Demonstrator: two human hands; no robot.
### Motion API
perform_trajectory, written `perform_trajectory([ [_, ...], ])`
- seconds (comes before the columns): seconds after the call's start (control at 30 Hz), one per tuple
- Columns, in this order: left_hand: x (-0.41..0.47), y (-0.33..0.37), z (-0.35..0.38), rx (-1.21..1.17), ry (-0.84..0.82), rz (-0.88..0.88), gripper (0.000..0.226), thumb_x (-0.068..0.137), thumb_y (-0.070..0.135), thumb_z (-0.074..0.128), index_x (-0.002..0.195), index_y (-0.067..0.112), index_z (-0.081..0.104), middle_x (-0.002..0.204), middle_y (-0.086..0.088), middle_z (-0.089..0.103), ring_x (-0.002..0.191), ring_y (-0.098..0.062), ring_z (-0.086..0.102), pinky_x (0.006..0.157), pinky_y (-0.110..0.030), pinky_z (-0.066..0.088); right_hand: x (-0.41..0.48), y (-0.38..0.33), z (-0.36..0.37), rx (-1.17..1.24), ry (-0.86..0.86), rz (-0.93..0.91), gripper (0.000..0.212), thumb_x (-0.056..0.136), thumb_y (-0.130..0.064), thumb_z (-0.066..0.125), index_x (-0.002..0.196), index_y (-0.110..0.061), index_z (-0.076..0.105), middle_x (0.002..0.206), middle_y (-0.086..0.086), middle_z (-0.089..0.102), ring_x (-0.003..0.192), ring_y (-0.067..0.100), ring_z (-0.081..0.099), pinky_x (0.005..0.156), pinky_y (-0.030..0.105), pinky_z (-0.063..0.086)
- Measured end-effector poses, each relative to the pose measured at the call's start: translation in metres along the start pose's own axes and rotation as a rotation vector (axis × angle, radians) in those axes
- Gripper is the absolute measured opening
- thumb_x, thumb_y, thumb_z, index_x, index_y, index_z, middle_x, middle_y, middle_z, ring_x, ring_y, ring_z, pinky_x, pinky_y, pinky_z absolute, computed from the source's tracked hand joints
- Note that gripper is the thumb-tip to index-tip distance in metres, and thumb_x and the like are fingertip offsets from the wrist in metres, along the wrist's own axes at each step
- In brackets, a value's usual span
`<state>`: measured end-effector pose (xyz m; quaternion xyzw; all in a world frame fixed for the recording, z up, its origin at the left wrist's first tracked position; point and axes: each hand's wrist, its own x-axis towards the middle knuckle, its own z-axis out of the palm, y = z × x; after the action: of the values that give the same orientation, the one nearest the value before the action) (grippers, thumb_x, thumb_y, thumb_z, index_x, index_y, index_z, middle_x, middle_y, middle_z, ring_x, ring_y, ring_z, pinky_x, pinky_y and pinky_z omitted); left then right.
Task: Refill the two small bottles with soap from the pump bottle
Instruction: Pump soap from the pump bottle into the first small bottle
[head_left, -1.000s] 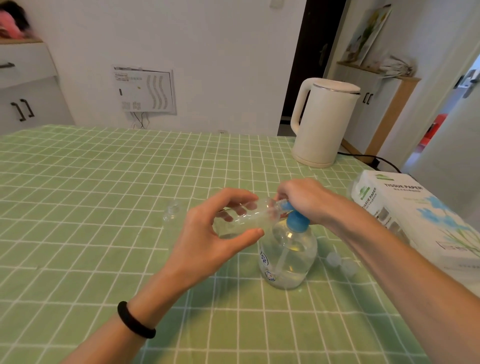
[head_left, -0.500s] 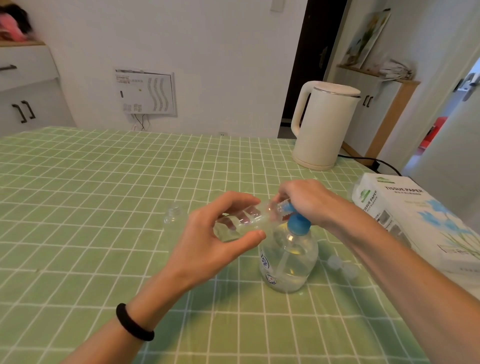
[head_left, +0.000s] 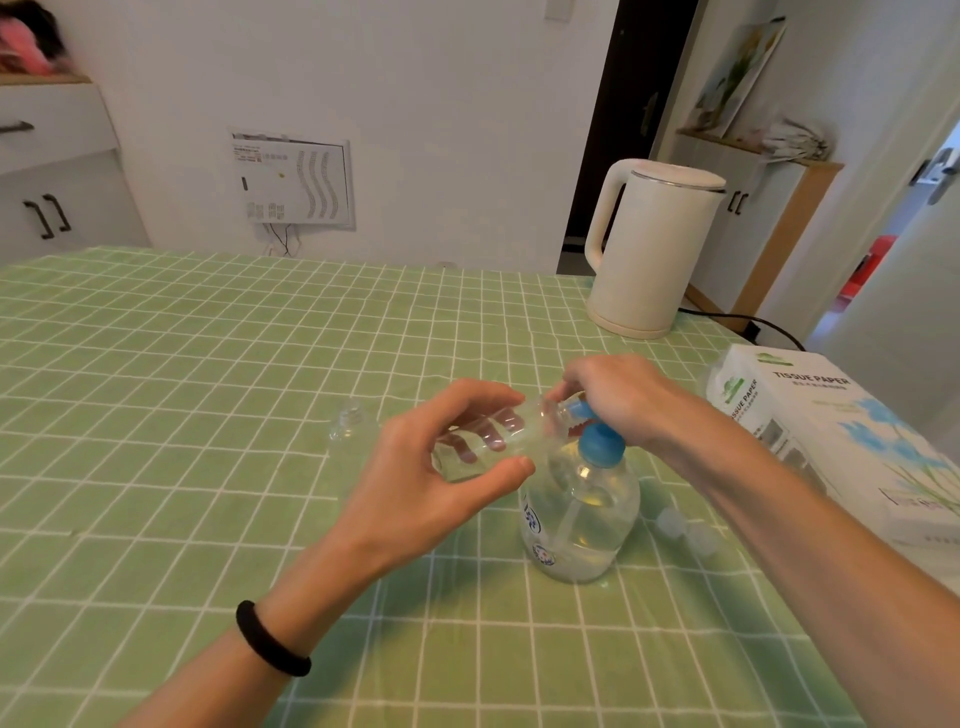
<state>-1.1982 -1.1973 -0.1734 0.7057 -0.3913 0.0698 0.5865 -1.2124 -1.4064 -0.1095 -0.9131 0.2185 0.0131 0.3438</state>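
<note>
Currently, left hand (head_left: 441, 483) is closed around 1 small clear bottle (head_left: 493, 441), held nearly horizontal at frame centre, mouth pressed against the blue pump nozzle (head_left: 576, 409). Right hand (head_left: 618, 397) is wrapped over the pump head, pressing down. Pump bottle (head_left: 582, 514) stands upright on the green checked tablecloth (head_left: 208, 364), just right of centre, roughly half full of clear soap. Some liquid appears pooled along the lower wall of the held bottle.

Second small bottle (head_left: 349, 425) stands uncapped, left of centre, well apart from both hands. 2 pale caps (head_left: 685, 530) lie right of the pump bottle's base.

Risks, as judged:
- Tilt is nearly flat; if the mouth drops lower, soap already inside could run back out onto the cloth.
- Mouth-to-nozzle alignment is hidden by fingers; a slight slip mid-press would send soap down the outside.
- Downward pressing is off-axis; pump bottle base is unbraced and could tip or skid.
- Soapy fingers would weaken grip.
</note>
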Motion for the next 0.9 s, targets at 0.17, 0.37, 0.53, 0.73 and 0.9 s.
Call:
perform_trajectory([
  [0.17, -0.001, -0.002, 0.000, 0.020, -0.020, -0.006, 0.044, 0.082, 0.040, 0.078, 0.124, 0.030, 0.068, 0.109, 0.013, 0.075, 0.097, -0.016, 0.073, 0.079, -0.031, 0.061, -0.002, 0.000, 0.002, -0.082, 0.000, -0.022, 0.042, 0.096, -0.021, 0.039, 0.113, -0.009, 0.075, 0.079, -0.008, 0.050, 0.097, 0.018, 0.058, 0.074, 0.034, 0.045],
  [0.37, 0.000, 0.000, -0.001, 0.059, -0.048, 0.013, 0.044, 0.086, 0.040, 0.074, 0.127, 0.029, 0.066, 0.111, 0.015, 0.073, 0.096, -0.016, 0.073, 0.078, -0.038, 0.061, -0.002, -0.005, -0.007, -0.044, -0.001, -0.028, 0.044, 0.097, -0.028, 0.036, 0.097, -0.020, 0.079, 0.080, -0.013, 0.067, 0.081, 0.012, 0.060, 0.066, 0.030, 0.040],
  [0.53, 0.001, 0.001, -0.003, 0.140, -0.084, 0.050, 0.048, 0.088, 0.043, 0.071, 0.132, 0.023, 0.066, 0.110, 0.014, 0.074, 0.103, -0.011, 0.071, 0.086, -0.027, 0.057, -0.003, -0.002, -0.001, -0.063, 0.030, -0.052, 0.040, 0.097, -0.025, 0.038, 0.095, -0.019, 0.077, 0.078, -0.013, 0.065, 0.076, 0.010, 0.058, 0.064, 0.032, 0.041],
  [0.73, 0.001, 0.003, -0.004, 0.191, -0.118, 0.042, 0.049, 0.086, 0.049, 0.071, 0.131, 0.032, 0.065, 0.109, 0.021, 0.072, 0.103, -0.003, 0.069, 0.084, -0.019, 0.053, -0.001, 0.001, 0.001, -0.134, -0.001, -0.040, 0.040, 0.098, -0.023, 0.037, 0.101, -0.016, 0.077, 0.083, -0.011, 0.056, 0.075, 0.009, 0.052, 0.070, 0.033, 0.045],
  [0.9, 0.002, 0.003, -0.005, 0.194, -0.117, 0.050, 0.051, 0.085, 0.051, 0.073, 0.132, 0.035, 0.062, 0.112, 0.023, 0.071, 0.103, -0.005, 0.069, 0.081, -0.024, 0.056, -0.003, -0.006, -0.008, -0.053, 0.000, -0.005, 0.042, 0.096, -0.032, 0.036, 0.094, -0.024, 0.077, 0.079, -0.017, 0.063, 0.080, 0.009, 0.060, 0.065, 0.029, 0.038],
])
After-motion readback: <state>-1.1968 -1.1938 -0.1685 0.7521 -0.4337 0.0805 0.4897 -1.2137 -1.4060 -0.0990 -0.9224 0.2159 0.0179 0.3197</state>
